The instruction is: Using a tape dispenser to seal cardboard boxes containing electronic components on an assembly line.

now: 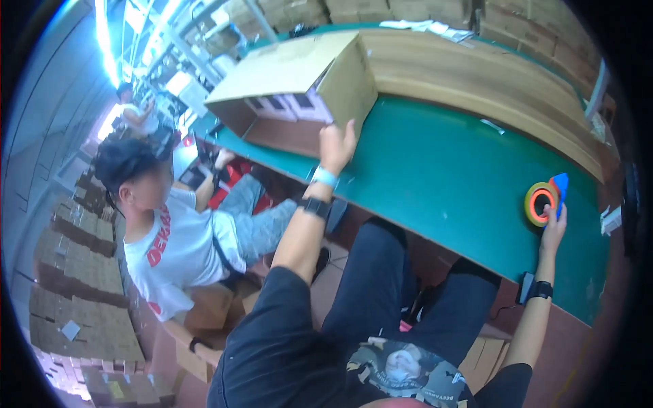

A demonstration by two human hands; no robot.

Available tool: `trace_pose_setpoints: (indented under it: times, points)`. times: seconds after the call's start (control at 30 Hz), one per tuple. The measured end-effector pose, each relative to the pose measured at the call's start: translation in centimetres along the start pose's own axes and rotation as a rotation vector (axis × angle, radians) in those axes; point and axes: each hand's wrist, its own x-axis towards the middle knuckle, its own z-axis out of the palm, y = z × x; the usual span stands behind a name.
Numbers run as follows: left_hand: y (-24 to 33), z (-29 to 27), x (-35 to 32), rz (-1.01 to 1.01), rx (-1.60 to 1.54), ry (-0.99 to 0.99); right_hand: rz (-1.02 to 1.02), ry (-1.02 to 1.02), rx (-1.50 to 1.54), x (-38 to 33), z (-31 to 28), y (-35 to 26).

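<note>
A seated co-worker in a white shirt sits left of the green table, stacked cartons behind.

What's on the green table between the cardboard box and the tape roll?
Nothing: in the head view, the green table lies bare between the cardboard box and the tape roll.

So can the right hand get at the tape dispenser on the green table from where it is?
Probably yes. The right hand is already at the tape dispenser, fingers seemingly touching its lower edge, with nothing between them on the green table. The left hand is away at the cardboard box.
</note>
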Motion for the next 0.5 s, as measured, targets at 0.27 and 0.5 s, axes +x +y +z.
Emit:
trace_pose_setpoints:
  times: [0.27,0.5]
  points:
    - [13.4,-11.1,1.4,0.547,-0.362,-0.080,0.079,-0.032,0.115,0.6,0.1,3.0]
    - [33.7,-14.9,-1.8,1.002,-0.946,-0.465,0.272,0.073,0.755,-0.7,-3.4,1.9]
